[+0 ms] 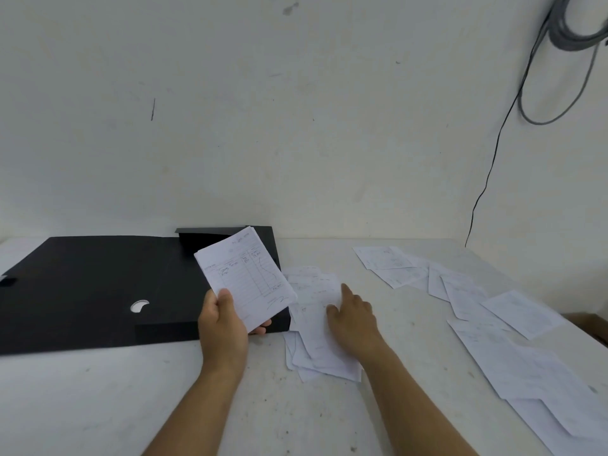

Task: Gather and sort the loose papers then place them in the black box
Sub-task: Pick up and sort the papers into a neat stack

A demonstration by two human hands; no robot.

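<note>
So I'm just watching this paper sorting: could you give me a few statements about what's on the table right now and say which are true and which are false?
1. The left hand holds up a small stack of papers. True.
2. The right hand is lifted high in the air. False: it rests flat on a pile of papers on the table.
3. The black box lies to the left of the hands. True.
4. All the loose papers are already gathered. False: more scattered sheets lie along the table's right side.
5. The held papers are blank. False: the top sheet shows a printed form with handwriting.
</note>
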